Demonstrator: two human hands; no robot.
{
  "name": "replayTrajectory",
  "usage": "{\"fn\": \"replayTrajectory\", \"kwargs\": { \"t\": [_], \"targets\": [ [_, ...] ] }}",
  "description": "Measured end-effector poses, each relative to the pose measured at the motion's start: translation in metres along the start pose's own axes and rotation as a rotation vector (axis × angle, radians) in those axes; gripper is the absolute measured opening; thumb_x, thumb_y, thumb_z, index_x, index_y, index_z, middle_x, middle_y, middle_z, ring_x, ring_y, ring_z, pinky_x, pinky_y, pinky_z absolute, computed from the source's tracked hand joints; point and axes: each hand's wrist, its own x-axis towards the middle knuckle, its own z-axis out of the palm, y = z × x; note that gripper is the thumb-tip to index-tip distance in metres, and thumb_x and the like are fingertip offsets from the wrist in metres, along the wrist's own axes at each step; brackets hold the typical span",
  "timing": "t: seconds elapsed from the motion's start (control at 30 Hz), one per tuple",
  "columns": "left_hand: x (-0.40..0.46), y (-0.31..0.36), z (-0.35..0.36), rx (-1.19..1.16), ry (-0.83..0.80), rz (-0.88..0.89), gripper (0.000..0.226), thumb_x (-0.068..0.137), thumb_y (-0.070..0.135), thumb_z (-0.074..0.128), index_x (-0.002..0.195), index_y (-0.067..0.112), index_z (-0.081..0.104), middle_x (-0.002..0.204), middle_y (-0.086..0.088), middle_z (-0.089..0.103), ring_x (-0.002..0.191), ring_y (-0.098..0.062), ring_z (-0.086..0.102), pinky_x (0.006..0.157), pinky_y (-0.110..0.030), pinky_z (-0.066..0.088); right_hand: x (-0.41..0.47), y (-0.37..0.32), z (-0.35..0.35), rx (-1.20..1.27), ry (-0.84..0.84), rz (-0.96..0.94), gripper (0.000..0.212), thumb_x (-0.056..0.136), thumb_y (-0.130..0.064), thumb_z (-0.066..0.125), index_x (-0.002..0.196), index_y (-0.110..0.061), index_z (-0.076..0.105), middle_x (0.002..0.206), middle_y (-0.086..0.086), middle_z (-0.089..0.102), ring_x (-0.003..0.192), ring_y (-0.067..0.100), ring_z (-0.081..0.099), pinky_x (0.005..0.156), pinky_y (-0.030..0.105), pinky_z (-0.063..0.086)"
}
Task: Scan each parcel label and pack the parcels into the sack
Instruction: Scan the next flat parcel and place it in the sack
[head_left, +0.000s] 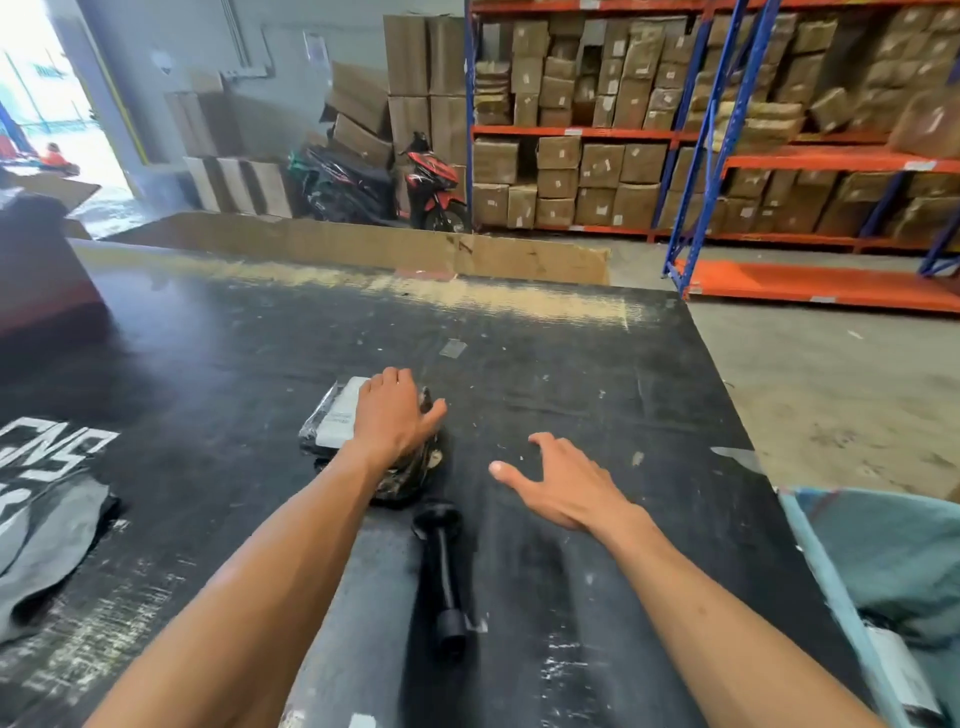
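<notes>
A black plastic parcel (332, 421) with a white label lies on the black table (571, 374) in the middle. My left hand (395, 415) rests flat on top of it, fingers spread over the label's right part. My right hand (566, 483) hovers open just right of the parcel, thumb pointing left, holding nothing. A black handheld scanner (441, 566) lies on the table between my forearms, close to me. The teal sack (893, 561) hangs open at the table's right edge, with a labelled parcel (898, 665) inside it.
A grey and black printed bag (47, 499) lies at the left edge. A cardboard sheet (363, 244) stands along the table's far side. Orange and blue racks (727, 135) full of boxes stand behind, with a red scooter (434, 182) beside them.
</notes>
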Motion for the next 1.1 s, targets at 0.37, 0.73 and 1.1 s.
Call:
{"fn": "replayTrajectory", "kwargs": {
  "t": [0.37,0.73,1.1],
  "targets": [
    [0.015,-0.1,0.009,-0.254,-0.325,-0.359,0.126,0.068,0.086,0.064,0.161,0.024,0.006,0.151,-0.031,0.032,0.134,-0.051,0.041,0.108,-0.059,0.038,0.004,-0.089,0.09,-0.017,-0.186,0.102,0.105,0.082,-0.08,0.065,0.164,-0.027,0.023,0.155,0.019,0.046,0.141,0.043,0.05,0.112,0.049,0.042],
    [0.02,-0.149,0.016,-0.434,-0.618,-0.161,0.153,0.032,0.09,0.079,0.159,0.047,0.005,0.167,-0.019,0.012,0.153,-0.038,-0.014,0.123,-0.055,0.002,0.004,-0.088,0.107,0.666,-0.06,0.27,0.054,0.076,-0.018,0.075,0.125,-0.03,0.058,0.102,0.016,0.076,0.054,0.022,0.065,0.053,0.036,0.063],
    [-0.021,-0.144,0.028,-0.728,-0.026,-0.018,0.117,0.034,0.079,0.089,0.139,0.052,0.044,0.111,0.01,0.022,0.108,-0.008,0.041,0.101,-0.023,0.039,0.008,-0.115,0.056,1.102,-0.061,-0.016,0.048,0.088,0.001,0.069,0.123,-0.03,0.059,0.08,0.01,0.073,0.061,0.027,0.067,0.054,0.036,0.061]
  ]
}}
